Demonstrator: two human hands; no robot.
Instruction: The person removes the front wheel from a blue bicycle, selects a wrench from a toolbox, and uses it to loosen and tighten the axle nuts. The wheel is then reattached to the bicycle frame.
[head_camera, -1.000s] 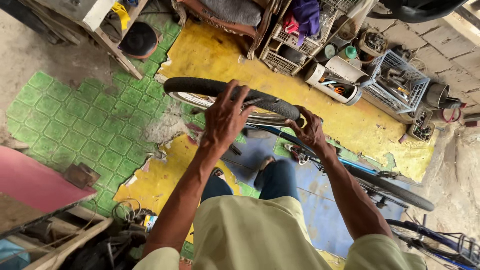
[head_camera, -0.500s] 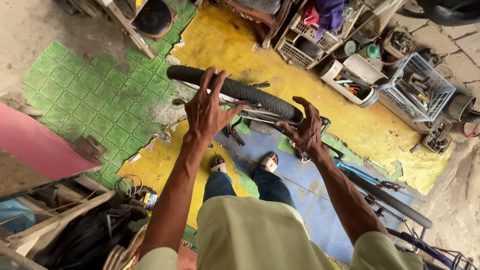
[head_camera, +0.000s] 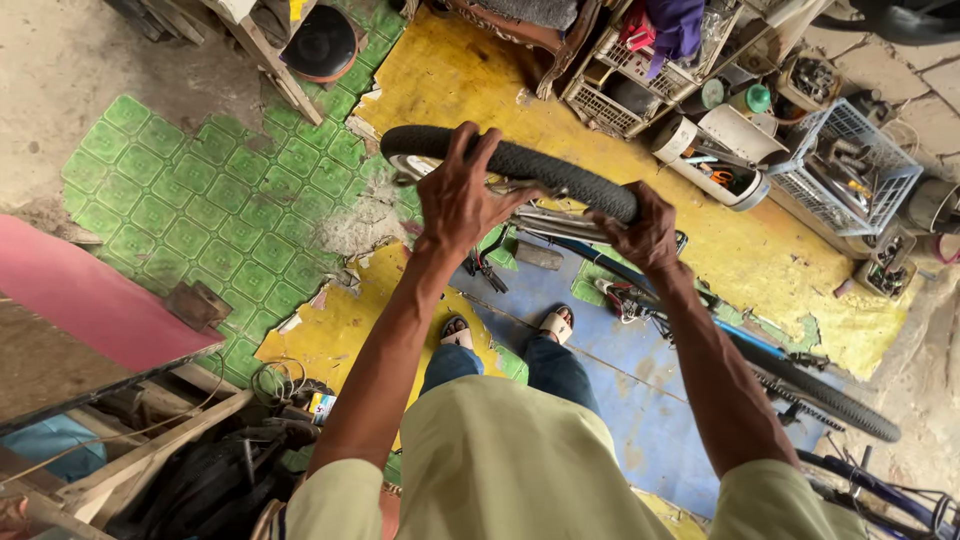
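At the far left we see a pink board (head_camera: 90, 300) lying over a wooden frame, and beside it a patch of green patterned floor tiles (head_camera: 200, 210). A black round helmet-like thing (head_camera: 318, 42) sits at the top, near a slanted wooden leg.

In the middle we find the bicycle tyre (head_camera: 560, 172), black with a fine knobbly tread, mounted on a pale metal rim that shows at its left end. It arcs across the view from left to right, raised above the yellow floor (head_camera: 480, 70), and it belongs to a bicycle turned upside down, whose blue frame (head_camera: 640, 280) runs down to the right.

Our left hand (head_camera: 462, 190) lies over the tyre's left part, fingers spread and curved over the tread, pressing on it rather than closing round it. Our right hand (head_camera: 645, 228) sits further right on the same tyre, its fingers curled over the top and clenched on the rubber. Below the hands we see our feet in pale sandals (head_camera: 555, 322) on a blue mat (head_camera: 640, 400).

To the right, a second wheel (head_camera: 830, 398) with a black tyre lies low near the ground. Beyond it stand a white wire basket (head_camera: 850, 165) of metal parts and a cream rack (head_camera: 625, 75) with purple cloth.
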